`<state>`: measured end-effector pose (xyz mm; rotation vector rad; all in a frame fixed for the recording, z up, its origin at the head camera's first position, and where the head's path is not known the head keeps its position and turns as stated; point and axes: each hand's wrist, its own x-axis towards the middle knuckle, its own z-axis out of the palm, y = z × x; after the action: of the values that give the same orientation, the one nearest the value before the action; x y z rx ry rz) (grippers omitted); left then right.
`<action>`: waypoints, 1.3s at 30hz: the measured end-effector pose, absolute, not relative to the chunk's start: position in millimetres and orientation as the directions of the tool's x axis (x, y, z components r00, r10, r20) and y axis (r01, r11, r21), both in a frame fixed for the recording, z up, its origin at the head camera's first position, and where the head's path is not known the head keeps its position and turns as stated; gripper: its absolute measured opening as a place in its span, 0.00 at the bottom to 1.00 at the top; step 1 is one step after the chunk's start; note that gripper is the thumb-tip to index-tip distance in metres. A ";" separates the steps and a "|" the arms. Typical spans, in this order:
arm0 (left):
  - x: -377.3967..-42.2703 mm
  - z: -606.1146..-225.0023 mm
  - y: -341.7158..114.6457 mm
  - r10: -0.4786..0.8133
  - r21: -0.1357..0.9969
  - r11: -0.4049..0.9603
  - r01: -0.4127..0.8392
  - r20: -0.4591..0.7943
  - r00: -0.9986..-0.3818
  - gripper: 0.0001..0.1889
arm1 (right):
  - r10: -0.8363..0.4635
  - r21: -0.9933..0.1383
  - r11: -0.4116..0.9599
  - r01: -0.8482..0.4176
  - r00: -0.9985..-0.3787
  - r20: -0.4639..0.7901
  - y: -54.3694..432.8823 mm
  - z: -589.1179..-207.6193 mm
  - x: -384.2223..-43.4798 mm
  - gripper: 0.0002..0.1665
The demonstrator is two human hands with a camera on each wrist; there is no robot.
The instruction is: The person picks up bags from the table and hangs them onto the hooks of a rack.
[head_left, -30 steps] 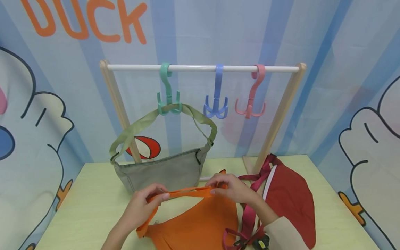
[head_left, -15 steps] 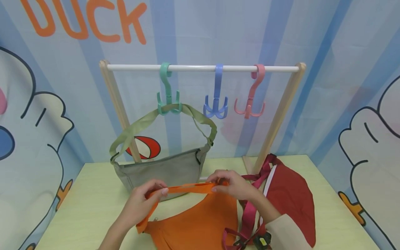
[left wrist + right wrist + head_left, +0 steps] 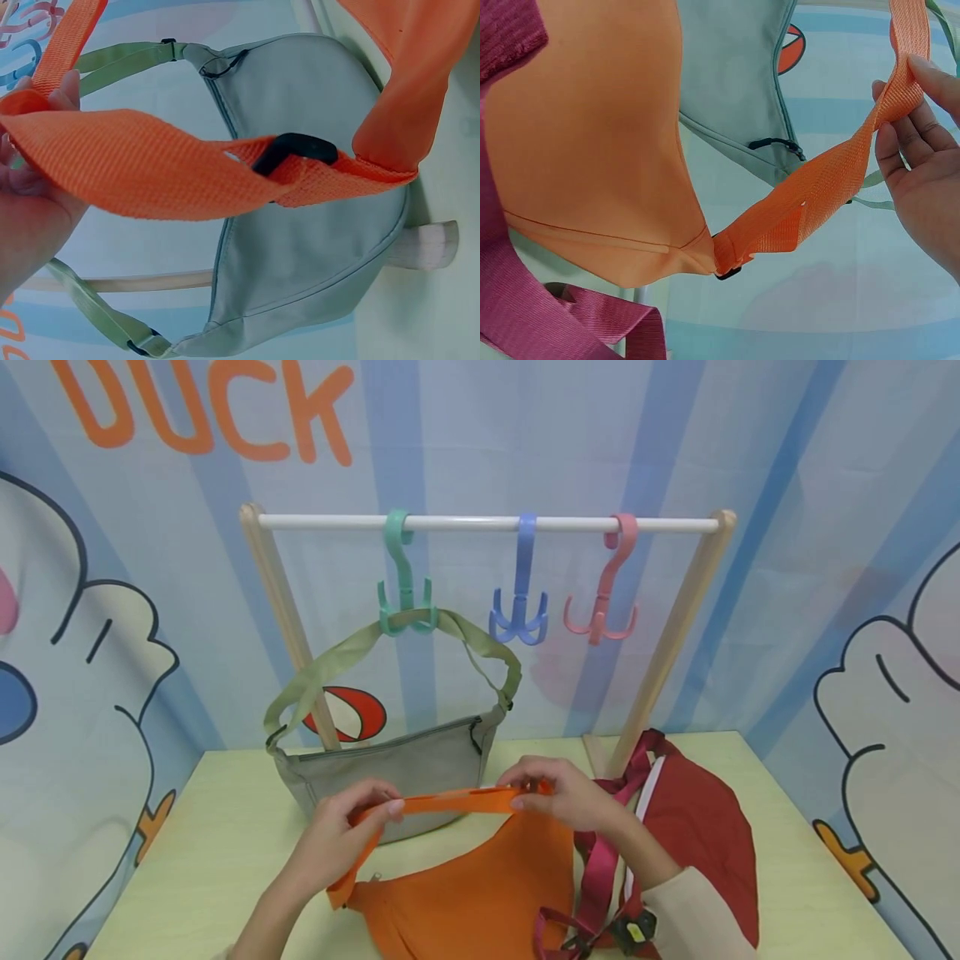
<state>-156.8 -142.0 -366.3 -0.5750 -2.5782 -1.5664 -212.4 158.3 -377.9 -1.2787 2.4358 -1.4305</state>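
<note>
Strap (image 3: 465, 802) of orange sling bag (image 3: 480, 893) ran crosswise, pinched closely by left hand (image 3: 337, 832) and right hand (image 3: 566, 793) | its body lay below both grips, nearside | blue multi-prong hook (image 3: 519, 620) hung higher, beyond, right hand nearer

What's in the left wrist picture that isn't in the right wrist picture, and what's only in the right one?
Only the left wrist view shows the left hand, plus bits of the pink hook and the blue hook.

Only the right wrist view shows the right hand, the dark pink straps and a red drawing on the backdrop.

Both show part of the orange bag, its orange strap held by a hand, and the grey bag behind.
</note>
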 end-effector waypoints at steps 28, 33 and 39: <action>-167.7 -348.0 -140.2 0.298 0.786 0.424 0.450 0.348 -0.889 0.05 | -0.668 -0.691 0.264 -0.672 -0.644 0.371 161.2 -343.5 -215.4 0.15; -169.6 -345.7 -140.1 0.301 0.777 0.425 0.464 0.362 -0.882 0.05 | -0.662 -0.674 0.287 -0.681 -0.649 0.375 161.8 -338.8 -215.4 0.16; -170.7 -342.8 -138.6 0.301 0.761 0.429 0.487 0.388 -0.871 0.05 | -0.662 -0.665 0.255 -0.702 -0.628 0.409 162.6 -335.1 -217.7 0.17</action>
<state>-170.7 -138.6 -342.8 -0.6949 -2.4865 -1.4222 -217.7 162.6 -335.1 -1.3735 2.5253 -1.3790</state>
